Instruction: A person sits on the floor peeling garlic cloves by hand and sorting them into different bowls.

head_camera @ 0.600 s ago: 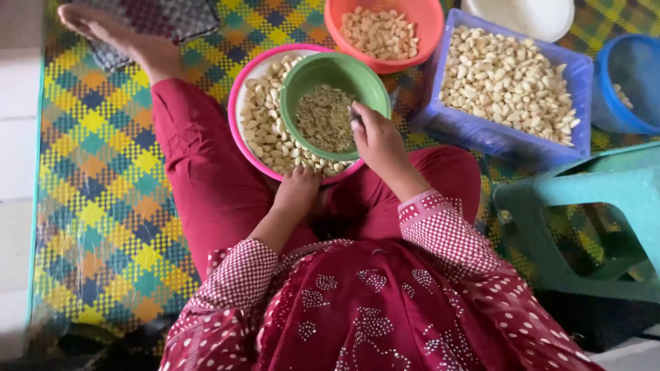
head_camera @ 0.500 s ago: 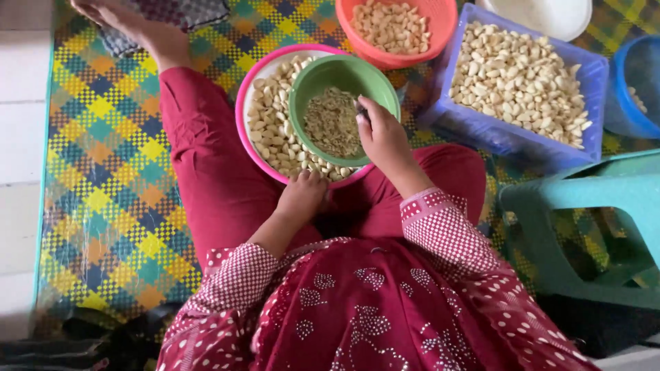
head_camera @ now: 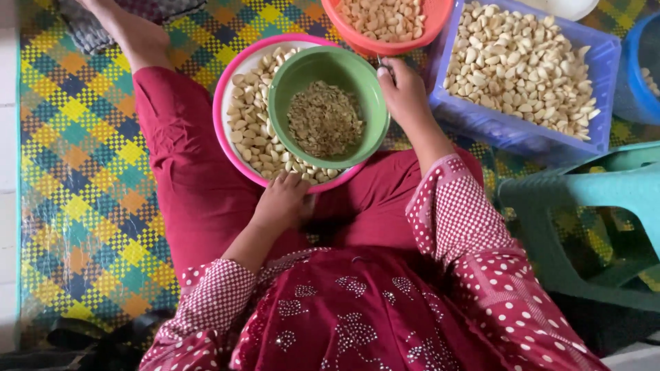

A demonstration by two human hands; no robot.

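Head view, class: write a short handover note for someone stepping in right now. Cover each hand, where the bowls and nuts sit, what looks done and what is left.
Left hand: rests at the near rim of the pink bowl, holding nothing that shows.
Right hand: at the far right rim of the green bowl; a grip on something cannot be told.
Green bowl sits inside the pink bowl, on the lap, and holds brownish scraps.
Pale nuts fill the pink bowl around it.
Done: orange bowl and blue crate hold pale nuts.
Left: the nuts in the pink bowl.
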